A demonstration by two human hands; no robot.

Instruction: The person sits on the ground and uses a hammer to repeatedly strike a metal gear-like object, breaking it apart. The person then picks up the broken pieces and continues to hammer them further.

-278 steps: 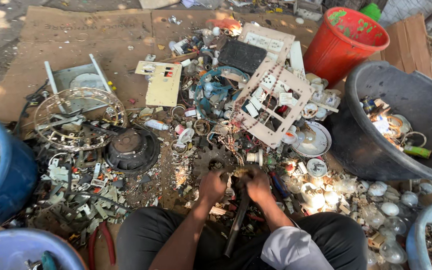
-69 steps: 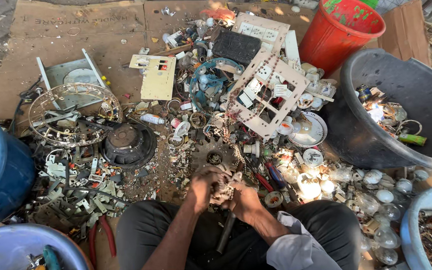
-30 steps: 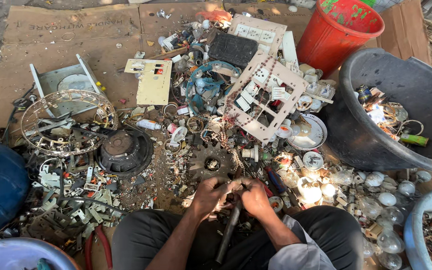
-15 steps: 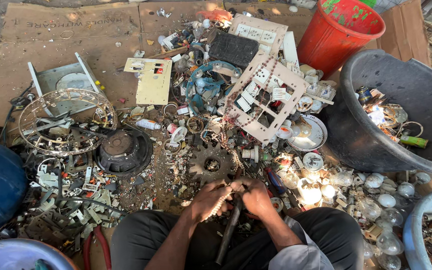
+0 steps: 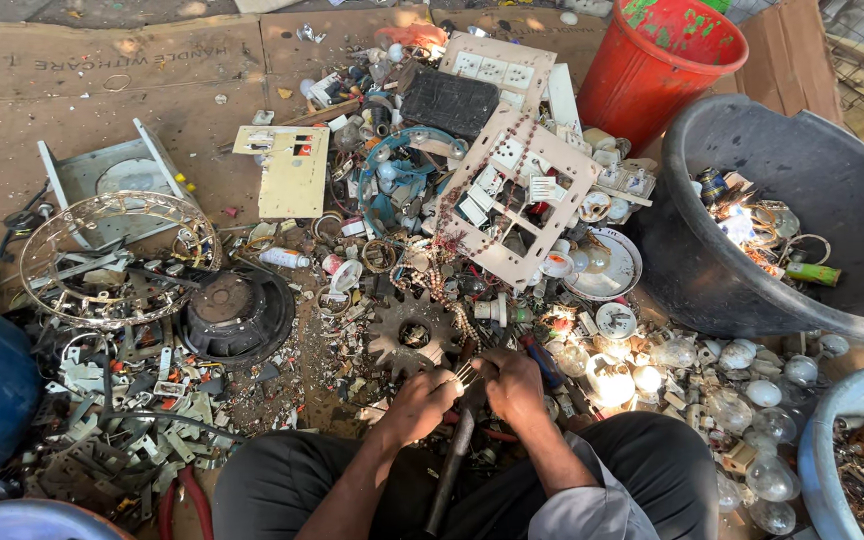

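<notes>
Flattened cardboard (image 5: 132, 90) covers the ground, strewn with electrical scrap. A toothed gear (image 5: 412, 333) lies just ahead of the hands, a speaker cone (image 5: 235, 313) to its left, loose bulbs (image 5: 752, 385) to the right beside a black tub (image 5: 752, 220) and red bucket (image 5: 664, 65). The left hand (image 5: 420, 400) pinches a small bundle of thin wires (image 5: 464, 373); the right hand (image 5: 512, 385) closes on the same bundle, above a dark tool handle (image 5: 452, 470).

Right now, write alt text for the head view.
A seated person's left hand and right hand pinch a small bundle of thin metal pieces over a dark rod, amid scrap: a gear, bulbs, a black tub.
</notes>
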